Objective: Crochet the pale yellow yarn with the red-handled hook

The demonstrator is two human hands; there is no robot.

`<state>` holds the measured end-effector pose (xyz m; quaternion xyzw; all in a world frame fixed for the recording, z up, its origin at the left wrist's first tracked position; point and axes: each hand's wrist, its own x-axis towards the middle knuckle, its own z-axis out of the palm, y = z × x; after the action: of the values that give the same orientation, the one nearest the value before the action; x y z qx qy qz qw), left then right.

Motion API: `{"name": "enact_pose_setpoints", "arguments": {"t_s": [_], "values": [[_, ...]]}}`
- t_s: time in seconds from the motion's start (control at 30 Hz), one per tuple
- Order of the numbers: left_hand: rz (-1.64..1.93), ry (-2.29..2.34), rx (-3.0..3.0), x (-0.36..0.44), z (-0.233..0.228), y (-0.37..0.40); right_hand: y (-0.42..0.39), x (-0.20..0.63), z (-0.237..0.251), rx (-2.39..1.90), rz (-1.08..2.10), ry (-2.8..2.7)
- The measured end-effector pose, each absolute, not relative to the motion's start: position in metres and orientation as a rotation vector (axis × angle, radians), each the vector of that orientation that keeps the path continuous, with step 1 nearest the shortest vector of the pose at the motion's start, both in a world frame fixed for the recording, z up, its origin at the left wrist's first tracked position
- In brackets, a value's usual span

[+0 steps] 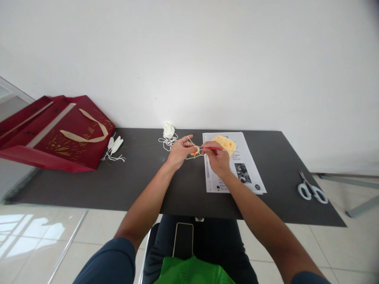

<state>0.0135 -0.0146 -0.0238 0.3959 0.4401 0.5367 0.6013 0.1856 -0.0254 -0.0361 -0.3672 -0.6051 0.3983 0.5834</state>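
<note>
My left hand (179, 153) pinches a small crochet piece (194, 152) in yellow and orange, with a strand of yarn running over its raised finger. Between the fingers of my right hand (219, 161) is a red crochet hook (215, 148), its tip pointing left toward the piece. Loops of pale yellow yarn lie between the two hands. Just behind my right hand, a yellow yarn ball (227, 143) rests on printed paper sheets (253, 157). The stitches are too small to make out.
White yarn (168, 130) lies tangled near the wall. Farther left are white crocheted pieces (115, 145) with loose ends and a dark red gift bag (85, 138). Scissors (310, 189) lie at the right of the dark table (142, 185). A phone (182, 241) rests on the lap.
</note>
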Motion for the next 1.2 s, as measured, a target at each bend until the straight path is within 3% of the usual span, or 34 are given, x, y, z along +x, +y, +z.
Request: {"name": "enact_pose_setpoints", "arguments": {"t_s": [0.23, 0.6, 0.93, 1.2], "values": [[1.326, 1.154, 1.025, 0.02, -0.025, -0.016, -0.031, 0.186, -0.036, -0.905, 0.634, -1.535], [1.439, 1.167, 1.362, 0.023, -0.025, -0.025, -0.025, 0.18, -0.036, -0.936, 1.083, -1.104], [1.234, 0.859, 1.075, 0.01, -0.022, -0.018, -0.017, 0.187, -0.034, -0.811, 1.291, -1.059], [1.32, 0.775, 0.943, 0.014, -0.024, -0.016, -0.018, 0.185, -0.029, -0.749, 1.544, -0.784]]}}
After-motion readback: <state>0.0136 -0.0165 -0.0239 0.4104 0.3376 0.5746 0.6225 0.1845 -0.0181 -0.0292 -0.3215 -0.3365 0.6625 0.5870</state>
